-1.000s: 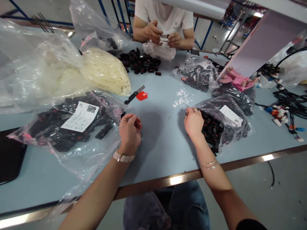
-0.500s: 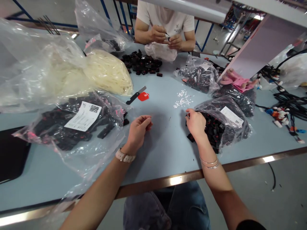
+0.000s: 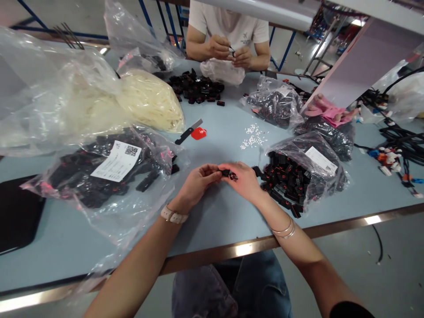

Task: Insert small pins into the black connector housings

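Note:
My left hand (image 3: 199,184) and my right hand (image 3: 244,182) meet over the middle of the bench. Between their fingertips is a small black plastic connector housing (image 3: 225,172), partly covered by the fingers. Both hands are closed on it, the left at its left end and the right around its right side. To the right of my right hand, similar black connector housings (image 3: 286,179) with orange-red parts spill from a clear bag. Small white pieces (image 3: 253,137) lie scattered beyond my hands.
A black-handled knife (image 3: 188,131) lies beside a red piece (image 3: 198,133). On the left are a bag of black parts (image 3: 82,172) and a bag of cream strips (image 3: 150,101). Opposite, a person (image 3: 228,39) works near a black pile (image 3: 195,86). Pink gloves (image 3: 327,110) rest at right.
My right hand has left the pile of black housings and moved left, bringing one housing to my left hand. My left hand has shifted slightly right to meet it.

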A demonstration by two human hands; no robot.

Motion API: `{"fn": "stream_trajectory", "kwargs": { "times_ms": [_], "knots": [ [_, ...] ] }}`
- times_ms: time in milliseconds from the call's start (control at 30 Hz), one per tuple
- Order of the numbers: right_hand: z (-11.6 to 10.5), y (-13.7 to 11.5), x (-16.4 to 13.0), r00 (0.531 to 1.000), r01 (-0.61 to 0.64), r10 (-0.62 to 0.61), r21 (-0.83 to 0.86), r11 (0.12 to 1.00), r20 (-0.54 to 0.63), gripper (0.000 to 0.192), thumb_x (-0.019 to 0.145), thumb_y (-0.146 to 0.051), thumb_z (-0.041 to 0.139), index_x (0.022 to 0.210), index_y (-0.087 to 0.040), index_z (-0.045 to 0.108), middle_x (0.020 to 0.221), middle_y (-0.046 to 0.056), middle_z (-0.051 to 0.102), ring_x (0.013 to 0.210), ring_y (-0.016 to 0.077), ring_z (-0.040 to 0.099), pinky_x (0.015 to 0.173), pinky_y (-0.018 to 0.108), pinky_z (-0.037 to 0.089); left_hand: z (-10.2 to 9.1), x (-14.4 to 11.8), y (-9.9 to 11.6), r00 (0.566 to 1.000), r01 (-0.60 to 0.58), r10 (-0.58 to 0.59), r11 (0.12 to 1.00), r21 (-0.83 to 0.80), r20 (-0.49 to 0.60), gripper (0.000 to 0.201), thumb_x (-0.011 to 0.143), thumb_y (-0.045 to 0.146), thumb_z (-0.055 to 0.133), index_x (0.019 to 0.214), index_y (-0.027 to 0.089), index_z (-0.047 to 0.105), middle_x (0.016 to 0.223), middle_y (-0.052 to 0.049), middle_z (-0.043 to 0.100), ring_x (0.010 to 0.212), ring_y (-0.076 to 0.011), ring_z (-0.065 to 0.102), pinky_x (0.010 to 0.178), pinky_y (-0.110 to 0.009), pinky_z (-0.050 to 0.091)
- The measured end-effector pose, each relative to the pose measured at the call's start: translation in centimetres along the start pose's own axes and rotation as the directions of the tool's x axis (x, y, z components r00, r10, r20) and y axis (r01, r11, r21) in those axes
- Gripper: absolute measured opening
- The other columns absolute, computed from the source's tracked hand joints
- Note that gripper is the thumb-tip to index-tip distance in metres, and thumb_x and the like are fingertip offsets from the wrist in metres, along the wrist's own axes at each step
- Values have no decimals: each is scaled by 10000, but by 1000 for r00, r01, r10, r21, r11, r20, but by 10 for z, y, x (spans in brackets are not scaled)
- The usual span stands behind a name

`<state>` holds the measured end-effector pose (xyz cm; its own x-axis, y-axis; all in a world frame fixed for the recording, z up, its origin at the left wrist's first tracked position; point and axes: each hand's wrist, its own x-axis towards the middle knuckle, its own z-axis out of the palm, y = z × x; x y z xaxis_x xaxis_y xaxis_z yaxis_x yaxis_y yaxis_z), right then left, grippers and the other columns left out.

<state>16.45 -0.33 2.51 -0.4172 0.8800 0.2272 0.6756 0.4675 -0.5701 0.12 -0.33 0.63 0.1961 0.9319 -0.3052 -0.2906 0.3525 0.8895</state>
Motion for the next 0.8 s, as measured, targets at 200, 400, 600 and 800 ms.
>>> {"fn": "stream_trajectory", "kwargs": {
  "times_ms": [200, 400, 600, 800],
  "knots": [
    [-30, 18, 12, 956, -281, 259, -182, 942, -134, 257, 902, -247, 481, 1092, -218, 651, 1030, 53, 693, 837, 152, 640, 778, 281, 478, -3, 3, -2, 951, -233, 297, 873, 429, -88, 188, 616, 221, 725, 736, 184, 584, 655, 21, 603, 594, -114, 537, 574, -227, 389],
    [-50, 42, 33, 878, -463, 466, -455, 761, -114, 239, 888, -263, 496, 1042, -234, 677, 1007, 71, 706, 910, 222, 649, 772, 307, 467, -1, 0, -6, 929, -247, 371, 597, 764, 10, 109, 662, 176, 664, 753, 218, 621, 674, 0, 648, 597, -161, 561, 593, -271, 385],
    [-45, 56, 65, 855, -431, 519, -569, 701, -8, 255, 883, -251, 497, 1024, -154, 687, 999, 161, 700, 950, 262, 654, 781, 335, 484, 1, 0, -5, 928, -263, 369, 554, 790, 49, 113, 660, 178, 661, 755, 232, 633, 689, -12, 661, 589, -171, 551, 592, -276, 370],
    [-37, 61, 78, 849, -424, 528, -574, 700, 17, 275, 876, -265, 505, 1003, -109, 694, 1005, 194, 694, 945, 274, 659, 777, 341, 491, -1, 1, -6, 925, -276, 378, 600, 751, 39, 107, 633, 203, 671, 729, 234, 635, 657, -3, 652, 563, -165, 522, 579, -276, 362]
  ]
}}
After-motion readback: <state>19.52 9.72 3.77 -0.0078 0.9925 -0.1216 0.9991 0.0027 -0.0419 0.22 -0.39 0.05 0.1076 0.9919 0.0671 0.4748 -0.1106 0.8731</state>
